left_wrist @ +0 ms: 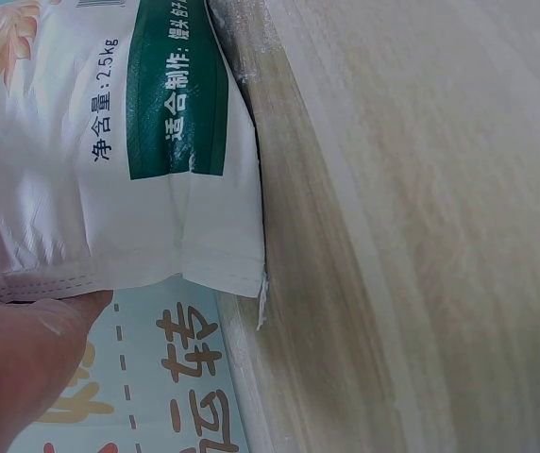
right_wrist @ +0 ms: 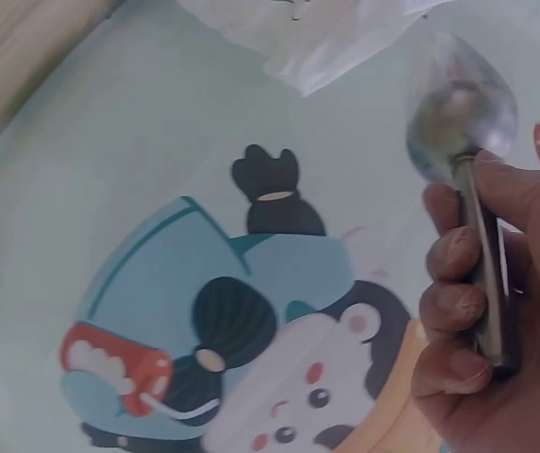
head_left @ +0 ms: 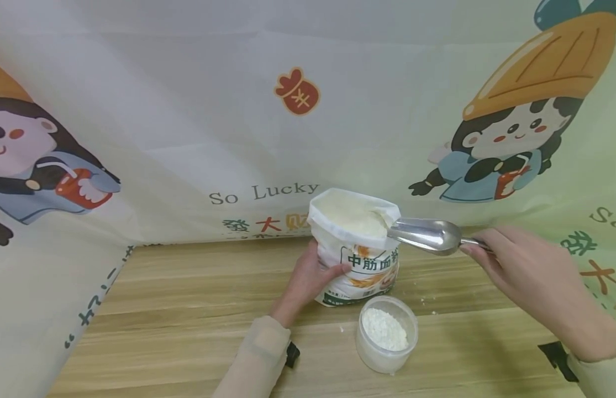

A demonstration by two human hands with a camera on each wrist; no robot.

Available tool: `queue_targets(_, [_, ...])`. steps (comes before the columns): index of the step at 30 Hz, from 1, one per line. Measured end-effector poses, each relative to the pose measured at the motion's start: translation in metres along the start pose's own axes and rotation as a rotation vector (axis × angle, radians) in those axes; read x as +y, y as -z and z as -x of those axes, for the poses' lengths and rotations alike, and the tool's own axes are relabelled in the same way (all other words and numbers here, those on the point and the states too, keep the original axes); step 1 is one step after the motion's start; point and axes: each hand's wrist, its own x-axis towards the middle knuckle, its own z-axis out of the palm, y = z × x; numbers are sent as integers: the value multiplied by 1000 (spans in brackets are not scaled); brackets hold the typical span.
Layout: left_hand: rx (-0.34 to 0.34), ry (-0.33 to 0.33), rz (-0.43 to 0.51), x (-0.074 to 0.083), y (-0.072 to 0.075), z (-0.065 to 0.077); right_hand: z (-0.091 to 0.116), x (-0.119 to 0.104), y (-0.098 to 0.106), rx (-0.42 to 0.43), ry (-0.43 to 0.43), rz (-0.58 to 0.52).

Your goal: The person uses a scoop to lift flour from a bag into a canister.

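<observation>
An open white bag of flour stands on the wooden table near the back wall. My left hand grips its left side, thumb across the front; the other fingers go out of sight behind it. In the left wrist view the hand is at the bottom seam of the bag. My right hand holds a metal scoop by its handle, the tip at the bag's right rim. Fingers wrap the scoop's handle in the right wrist view.
A round clear tub with white flour in it stands in front of the bag. Small flour specks lie on the table to the right. A printed cloth hangs behind and at both sides.
</observation>
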Motion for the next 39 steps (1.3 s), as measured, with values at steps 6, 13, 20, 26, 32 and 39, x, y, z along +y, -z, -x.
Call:
queue_targets(6, [-2, -10, -1, 0, 1, 0, -16, -7, 3, -10, 20, 42])
queue_targets(13, [-4, -15, 0, 0, 0, 0, -27, -11, 2, -4, 53, 47])
queue_targets(20, [1, -9, -10, 0, 0, 0, -39, -15, 4, -93, 23, 56])
queue_targets(26, [2, -8, -10, 0, 1, 1, -49, -19, 6, -100, 52, 83])
queue_targets(32, [2, -4, -15, 0, 0, 1, -59, -26, 5, -90, 100, 118])
queue_targets(39, [-2, 0, -19, 1, 0, 1, -67, -32, 3, -132, 88, 150])
